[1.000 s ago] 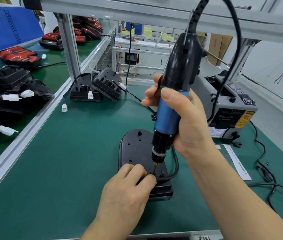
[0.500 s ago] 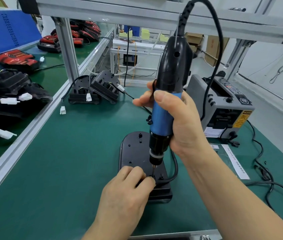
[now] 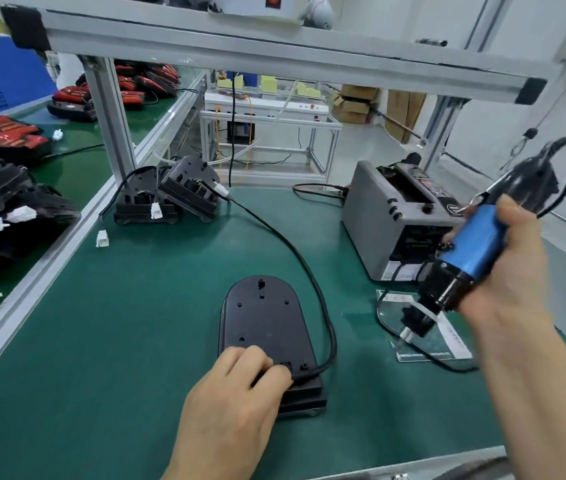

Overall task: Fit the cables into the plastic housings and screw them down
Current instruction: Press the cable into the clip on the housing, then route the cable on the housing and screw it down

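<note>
A black plastic housing (image 3: 263,320) lies flat on the green mat in front of me. A black cable (image 3: 304,268) runs from its near right corner in a loop back to a white connector (image 3: 221,189). My left hand (image 3: 236,400) presses on the housing's near end, fingers by the cable entry. My right hand (image 3: 506,271) grips a blue and black electric screwdriver (image 3: 454,271), tilted with its bit pointing down-left over a clear tray (image 3: 423,337) to the right of the housing.
Two more black housings (image 3: 167,195) with cables and white plugs stand at the back left. A grey tape dispenser (image 3: 395,216) sits at the right. Red and black parts (image 3: 1,133) fill the left bench beyond an aluminium rail (image 3: 32,282).
My right hand has lifted the screwdriver off the housing and swung it right, over the clear tray. My left hand stays on the housing's near end.
</note>
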Motion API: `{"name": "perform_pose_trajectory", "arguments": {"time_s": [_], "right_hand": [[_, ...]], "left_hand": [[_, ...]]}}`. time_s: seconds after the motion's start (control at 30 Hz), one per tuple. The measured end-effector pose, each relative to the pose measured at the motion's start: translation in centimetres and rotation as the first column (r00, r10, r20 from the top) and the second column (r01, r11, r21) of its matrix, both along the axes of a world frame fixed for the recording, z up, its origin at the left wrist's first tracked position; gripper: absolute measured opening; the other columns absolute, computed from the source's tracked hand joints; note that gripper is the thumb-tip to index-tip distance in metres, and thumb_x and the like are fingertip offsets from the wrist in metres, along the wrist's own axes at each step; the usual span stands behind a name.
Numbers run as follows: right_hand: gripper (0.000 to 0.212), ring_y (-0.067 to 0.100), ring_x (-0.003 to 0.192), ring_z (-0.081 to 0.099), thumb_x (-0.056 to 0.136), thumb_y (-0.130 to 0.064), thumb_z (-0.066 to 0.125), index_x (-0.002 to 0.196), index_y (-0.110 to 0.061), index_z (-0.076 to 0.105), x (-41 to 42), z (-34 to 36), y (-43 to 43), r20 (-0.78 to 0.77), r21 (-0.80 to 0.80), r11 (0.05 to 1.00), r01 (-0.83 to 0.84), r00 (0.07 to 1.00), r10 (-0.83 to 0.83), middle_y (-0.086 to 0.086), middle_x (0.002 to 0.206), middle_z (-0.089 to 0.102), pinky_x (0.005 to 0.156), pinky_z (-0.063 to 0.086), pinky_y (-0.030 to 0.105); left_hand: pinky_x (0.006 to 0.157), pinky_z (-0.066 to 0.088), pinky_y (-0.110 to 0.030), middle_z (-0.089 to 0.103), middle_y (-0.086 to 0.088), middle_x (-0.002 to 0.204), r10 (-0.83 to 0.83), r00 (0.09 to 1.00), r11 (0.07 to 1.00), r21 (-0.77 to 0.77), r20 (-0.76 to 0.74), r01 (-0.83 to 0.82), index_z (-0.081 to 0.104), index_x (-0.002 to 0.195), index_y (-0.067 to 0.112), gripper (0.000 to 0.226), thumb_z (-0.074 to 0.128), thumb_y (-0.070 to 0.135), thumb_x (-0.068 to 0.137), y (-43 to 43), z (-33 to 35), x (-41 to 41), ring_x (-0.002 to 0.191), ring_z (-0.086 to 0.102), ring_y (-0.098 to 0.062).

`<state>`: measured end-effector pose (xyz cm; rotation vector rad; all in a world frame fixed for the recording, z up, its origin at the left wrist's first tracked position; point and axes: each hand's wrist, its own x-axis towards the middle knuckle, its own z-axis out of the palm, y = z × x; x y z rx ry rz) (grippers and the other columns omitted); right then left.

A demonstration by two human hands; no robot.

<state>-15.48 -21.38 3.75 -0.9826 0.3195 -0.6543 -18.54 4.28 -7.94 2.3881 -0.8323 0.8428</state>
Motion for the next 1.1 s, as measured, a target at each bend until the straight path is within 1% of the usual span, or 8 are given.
{"name": "perform_pose_trajectory", "arguments": {"time_s": [0.23, 0.33, 0.47, 0.57, 0.7, 0.93, 1.0, 1.1], "right_hand": [[0.025, 0.009, 0.041, 0.057, 0.079, -0.04, 0.07, 0.085, -0.017, 0.059, -0.8, -5.6, -4.0, -0.393, 0.006, 0.99, 0.144, 0.91, -0.13, -0.001, 0.065, 0.06, 0.045, 0.05, 0.022], [0.027, 0.016, 0.05, 0.059, 0.083, -0.038, 0.067, 0.085, -0.014, 0.057, -0.6, -7.4, -5.1, -0.487, -0.044, 0.992, 0.117, 0.865, -0.123, 0.005, 0.075, 0.061, 0.042, 0.049, 0.024], [0.029, 0.025, 0.066, 0.059, 0.086, -0.043, 0.063, 0.086, -0.015, 0.054, -0.4, -8.7, -6.5, -0.596, -0.162, 0.985, 0.058, 0.79, -0.144, 0.01, 0.084, 0.061, 0.055, 0.045, 0.03], [0.038, 0.031, 0.073, 0.063, 0.085, -0.048, 0.061, 0.093, -0.011, 0.054, -0.2, -9.0, -7.4, -0.665, -0.286, 0.957, -0.049, 0.729, -0.162, 0.015, 0.087, 0.064, 0.065, 0.053, 0.04], [0.041, 0.033, 0.067, 0.061, 0.086, -0.048, 0.06, 0.09, -0.008, 0.052, -0.2, -9.1, -8.2, -0.734, -0.4, 0.898, -0.185, 0.652, -0.192, 0.019, 0.08, 0.064, 0.069, 0.055, 0.051], [0.04, 0.03, 0.06, 0.061, 0.085, -0.044, 0.063, 0.088, -0.006, 0.053, -0.3, -8.9, -9.2, -0.77, -0.436, 0.862, -0.257, 0.603, -0.209, 0.019, 0.078, 0.062, 0.057, 0.055, 0.035], [0.04, 0.028, 0.057, 0.06, 0.085, -0.044, 0.063, 0.086, -0.005, 0.053, -0.3, -9.0, -9.4, -0.778, -0.425, 0.865, -0.266, 0.596, -0.199, 0.018, 0.074, 0.062, 0.052, 0.051, 0.03], [0.04, 0.023, 0.056, 0.057, 0.085, -0.043, 0.065, 0.087, -0.004, 0.056, -0.7, -9.0, -9.8, -0.791, -0.421, 0.858, -0.295, 0.581, -0.189, 0.013, 0.068, 0.06, 0.054, 0.05, 0.028]], "left_hand": [[0.033, 0.037, -0.024, 0.056, 0.006, 0.072, -0.004, 0.999, 1.0, -0.004, -0.032, 0.004, 0.066, 0.07, 0.022, 0.016, 0.075, 0.009, 0.068, 0.1, 0.1, -0.1, 0.073, 0.045, -0.013], [0.034, 0.036, -0.023, 0.057, 0.006, 0.071, -0.008, 0.999, 1.0, -0.017, -0.039, 0.007, 0.067, 0.069, 0.021, 0.025, 0.083, 0.003, 0.062, 0.0, 0.0, 0.0, 0.073, 0.045, -0.013], [0.034, 0.038, -0.025, 0.057, 0.006, 0.072, -0.025, 1.0, 0.999, -0.032, -0.014, 0.025, 0.066, 0.07, 0.021, 0.013, 0.073, 0.011, 0.067, 0.0, -0.1, 0.1, 0.074, 0.045, -0.013], [0.034, 0.039, -0.025, 0.057, 0.005, 0.071, -0.022, 1.0, 0.999, -0.037, -0.004, 0.022, 0.066, 0.07, 0.021, 0.011, 0.073, 0.012, 0.067, 0.0, -0.1, 0.1, 0.074, 0.046, -0.014], [0.033, 0.038, -0.025, 0.057, 0.005, 0.07, -0.011, 1.0, 0.999, -0.045, -0.015, 0.011, 0.067, 0.068, 0.02, 0.025, 0.084, 0.002, 0.062, -0.2, -0.1, 0.0, 0.073, 0.046, -0.013], [0.036, 0.038, -0.022, 0.058, 0.007, 0.073, -0.027, 1.0, 0.999, -0.04, 0.009, 0.027, 0.066, 0.069, 0.022, 0.022, 0.081, 0.006, 0.067, 0.0, -0.1, 0.1, 0.072, 0.047, -0.012], [0.039, 0.04, -0.022, 0.063, 0.01, 0.082, -0.047, 0.998, 0.998, -0.04, 0.047, 0.049, 0.067, 0.069, 0.022, 0.012, 0.072, 0.013, 0.075, 0.1, -0.2, 0.4, 0.073, 0.049, -0.012], [0.049, 0.041, -0.017, 0.069, 0.016, 0.095, -0.075, 0.994, 0.997, -0.012, 0.084, 0.077, 0.068, 0.068, 0.023, 0.017, 0.059, 0.02, 0.082, 0.3, -0.4, 0.8, 0.075, 0.051, -0.01]]}}
